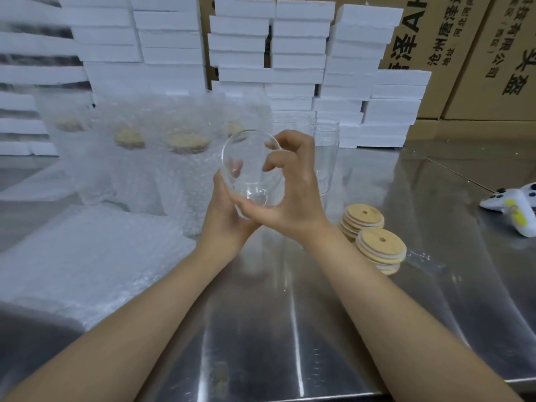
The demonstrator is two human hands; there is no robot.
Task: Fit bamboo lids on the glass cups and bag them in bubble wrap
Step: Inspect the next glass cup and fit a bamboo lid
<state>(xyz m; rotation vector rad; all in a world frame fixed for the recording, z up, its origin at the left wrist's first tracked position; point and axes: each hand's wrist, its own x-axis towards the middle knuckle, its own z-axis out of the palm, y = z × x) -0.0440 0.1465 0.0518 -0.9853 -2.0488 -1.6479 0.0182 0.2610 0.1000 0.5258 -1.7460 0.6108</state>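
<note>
I hold a clear glass cup (246,169) above the steel table (319,329), tilted with its open mouth toward me. My left hand (224,216) grips its base from below. My right hand (293,187) holds its right side, thumb under the base and fingers curled at the rim. No lid is on it. Two stacks of round bamboo lids (377,242) with small holes lie to the right of my right wrist. Several bubble-wrapped cups (185,158) with lids stand behind my left hand. A pile of flat bubble-wrap bags (87,256) lies at the left.
More bare glass cups (326,152) stand just behind my right hand. White foam boxes (298,53) are stacked along the back, with cardboard cartons (464,53) at the right. A white and yellow controller (513,207) lies at the table's right edge.
</note>
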